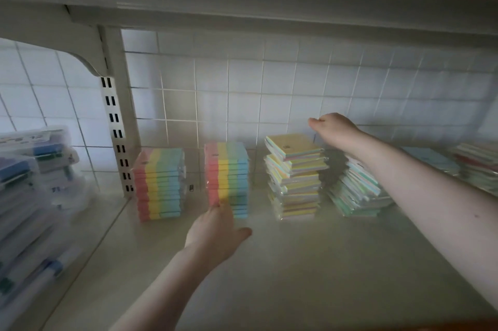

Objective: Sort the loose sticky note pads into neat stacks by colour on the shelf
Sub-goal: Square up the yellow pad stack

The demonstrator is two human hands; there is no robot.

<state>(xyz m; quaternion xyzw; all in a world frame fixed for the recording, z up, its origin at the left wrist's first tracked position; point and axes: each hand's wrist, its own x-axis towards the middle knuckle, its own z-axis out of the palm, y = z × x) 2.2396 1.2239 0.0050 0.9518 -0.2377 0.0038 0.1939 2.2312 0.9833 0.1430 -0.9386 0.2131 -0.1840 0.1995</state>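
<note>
Presently, left hand (215, 233): fingers straight, pressing second striped stack (227, 177) on shelf (310, 255); holds nothing | right hand (332, 125): behind leaning yellow stack (296, 177), grip unclear | risk: forearm nudge topples it onto slumped green pile (358, 190)

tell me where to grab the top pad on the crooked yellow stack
Pinch the top pad by its left and right edges, coming from above and the front. It sits skewed and overhangs the crooked stack, so those edges are exposed, though the right hand hovers close behind.
</note>
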